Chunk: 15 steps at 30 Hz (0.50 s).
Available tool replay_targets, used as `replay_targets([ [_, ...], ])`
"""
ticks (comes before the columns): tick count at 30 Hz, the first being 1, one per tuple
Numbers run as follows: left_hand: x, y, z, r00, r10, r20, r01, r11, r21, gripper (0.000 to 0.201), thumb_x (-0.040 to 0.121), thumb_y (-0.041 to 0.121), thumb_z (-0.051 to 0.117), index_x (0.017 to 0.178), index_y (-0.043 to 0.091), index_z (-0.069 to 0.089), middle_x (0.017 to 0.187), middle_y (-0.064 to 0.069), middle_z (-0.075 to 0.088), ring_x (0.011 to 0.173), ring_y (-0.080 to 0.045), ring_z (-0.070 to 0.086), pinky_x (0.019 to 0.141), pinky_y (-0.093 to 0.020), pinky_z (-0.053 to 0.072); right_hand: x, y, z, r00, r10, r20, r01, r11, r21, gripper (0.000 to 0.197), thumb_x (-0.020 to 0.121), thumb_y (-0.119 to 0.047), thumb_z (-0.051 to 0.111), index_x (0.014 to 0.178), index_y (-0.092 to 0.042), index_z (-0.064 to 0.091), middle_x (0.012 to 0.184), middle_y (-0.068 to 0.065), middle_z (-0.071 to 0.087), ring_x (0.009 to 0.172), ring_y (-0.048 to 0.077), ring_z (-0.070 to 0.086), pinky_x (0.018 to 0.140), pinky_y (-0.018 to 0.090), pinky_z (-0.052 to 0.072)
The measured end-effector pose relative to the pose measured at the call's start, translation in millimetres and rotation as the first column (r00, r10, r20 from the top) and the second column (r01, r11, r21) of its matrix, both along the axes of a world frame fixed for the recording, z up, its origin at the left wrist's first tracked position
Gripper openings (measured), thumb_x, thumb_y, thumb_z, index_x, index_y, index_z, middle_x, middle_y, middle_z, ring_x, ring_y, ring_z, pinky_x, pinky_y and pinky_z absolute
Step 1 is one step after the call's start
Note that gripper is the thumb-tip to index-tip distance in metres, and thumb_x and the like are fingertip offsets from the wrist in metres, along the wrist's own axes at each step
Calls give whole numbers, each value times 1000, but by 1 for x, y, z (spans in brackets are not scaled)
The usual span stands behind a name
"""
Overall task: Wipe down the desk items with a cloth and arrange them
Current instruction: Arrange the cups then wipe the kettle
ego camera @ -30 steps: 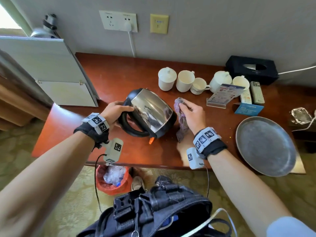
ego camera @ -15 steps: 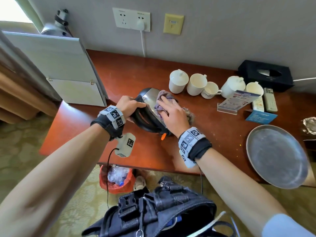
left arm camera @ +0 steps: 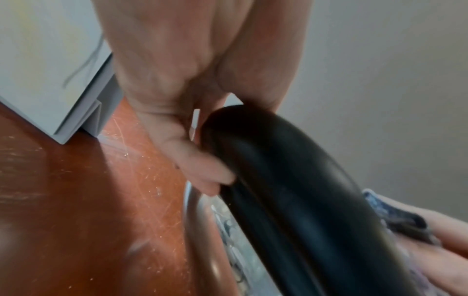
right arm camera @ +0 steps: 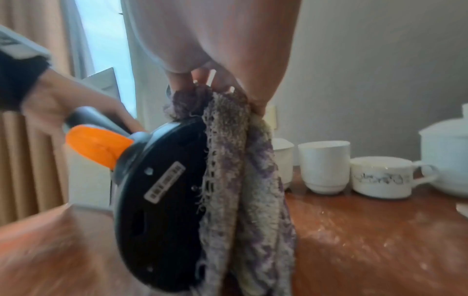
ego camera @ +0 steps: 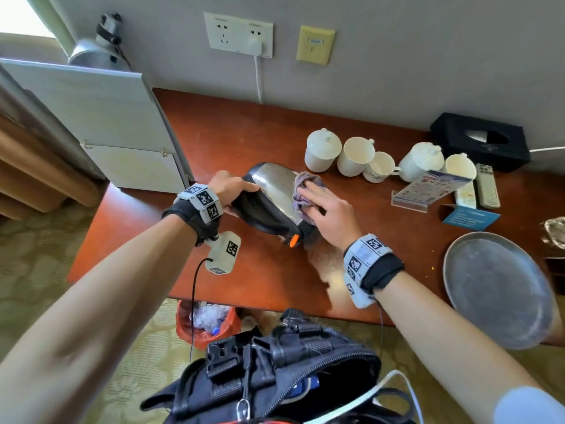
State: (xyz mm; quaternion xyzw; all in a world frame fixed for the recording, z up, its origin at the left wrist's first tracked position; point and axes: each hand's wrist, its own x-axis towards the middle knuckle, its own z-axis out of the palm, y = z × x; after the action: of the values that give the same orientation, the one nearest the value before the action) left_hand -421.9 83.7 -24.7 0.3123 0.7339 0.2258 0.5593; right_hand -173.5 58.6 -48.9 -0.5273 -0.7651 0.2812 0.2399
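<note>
A steel kettle with a black handle is held tipped on its side just above the red-brown desk. Its black base and orange switch point toward me. My left hand grips the handle. My right hand holds a purple-and-white cloth against the kettle's right side near the base. In the right wrist view the cloth hangs bunched from my fingers beside the base.
White cups, some lidded, line the back of the desk. Right of them are a leaflet stand, remotes, a blue card and a black tissue box. A round metal tray lies front right and a white cabinet stands left.
The kettle has been tipped flatter, with its base toward me. My right hand brought the cloth from beside the kettle onto its steel side. My left hand has kept hold of the handle.
</note>
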Motion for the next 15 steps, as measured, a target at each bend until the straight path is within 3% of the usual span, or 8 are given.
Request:
replay_targets([
  [2, 0, 5, -1, 999, 10, -37, -10, 1000, 10, 43, 85, 23, 78, 115, -4, 63, 105, -19, 70, 97, -36, 70, 65, -41, 61, -6, 8, 0, 994, -72, -82, 67, 996, -64, 39, 95, -13, 59, 129, -31, 65, 144, -5, 54, 138, 17, 45, 117, 32, 32],
  [4, -1, 10, -1, 978, -65, -200, 80, 995, 66, 50, 85, 26, 78, 123, 1, 60, 118, -17, 66, 108, -34, 65, 81, -43, 59, -12, 12, 0, 989, -87, -121, 76, 993, -92, 37, 96, -15, 59, 129, -31, 65, 145, -6, 54, 137, 17, 45, 117, 35, 33],
  [6, 0, 13, 0, 875, -225, -429, 300, 947, 114, 66, 83, 35, 78, 137, 6, 52, 135, -15, 57, 120, -32, 57, 100, -44, 50, -18, 11, 0, 995, -36, -89, 29, 997, -72, 37, 95, -15, 59, 129, -29, 66, 145, -4, 54, 136, 20, 45, 115, 34, 33],
  [7, 3, 13, -1, 818, -296, -493, 400, 909, 118, 74, 82, 41, 78, 142, 9, 48, 140, -14, 52, 124, -32, 53, 103, -43, 47, -21, 9, 1, 997, -5, -71, 2, 999, -50, 37, 95, -15, 60, 129, -28, 66, 144, -3, 54, 135, 22, 45, 114, 34, 34],
  [10, 11, 11, -9, 730, -454, -511, 552, 832, 49, 82, 85, 55, 70, 153, 28, 35, 154, -12, 37, 134, -33, 44, 108, -46, 43, -27, 4, -6, 998, 50, -24, -49, 999, 18, 40, 92, -17, 63, 131, -25, 65, 143, 0, 55, 133, 25, 45, 114, 40, 34],
  [15, 4, 3, -16, 744, -500, -443, 569, 822, 28, 80, 89, 52, 67, 156, 36, 26, 161, -13, 26, 144, -35, 31, 112, -45, 34, -24, -2, -16, 993, 106, 51, -110, 990, 85, 41, 94, -16, 57, 134, -24, 60, 145, -1, 52, 131, 24, 44, 112, 40, 37],
])
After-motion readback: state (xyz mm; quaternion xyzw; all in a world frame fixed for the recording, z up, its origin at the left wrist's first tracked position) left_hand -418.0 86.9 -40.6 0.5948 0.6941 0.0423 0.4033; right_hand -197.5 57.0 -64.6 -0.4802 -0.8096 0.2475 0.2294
